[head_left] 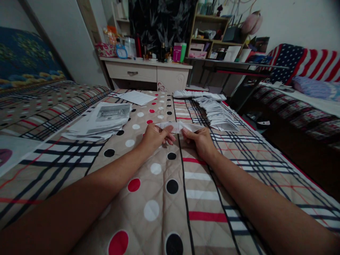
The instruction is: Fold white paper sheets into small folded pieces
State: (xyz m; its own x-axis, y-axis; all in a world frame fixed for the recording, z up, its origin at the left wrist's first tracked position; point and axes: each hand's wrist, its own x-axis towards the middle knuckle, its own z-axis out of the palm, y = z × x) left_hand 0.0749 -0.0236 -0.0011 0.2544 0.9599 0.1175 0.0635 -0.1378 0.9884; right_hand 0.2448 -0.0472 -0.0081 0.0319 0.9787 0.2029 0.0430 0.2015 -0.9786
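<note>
Between my two hands a narrow folded strip of white paper (177, 126) is stretched sideways, just above the bed. My left hand (158, 136) pinches its left part, thumb on top. My right hand (198, 140) grips the right part in the same way, with its thumb near a crease. To the right, just beyond my right hand, lies a fanned row of folded papers (216, 111). Left of my left hand rests a stack of loose printed sheets (99, 120), the top one bearing a grey picture.
A patterned quilt (143, 219) covers the bed. Farther back lie a white sheet (138, 97) and a long bundle of folded paper (198, 95). Beyond the bed stand a white cabinet (143, 74) with bottles and a blue clock (121, 51), and a desk (239, 63) at right.
</note>
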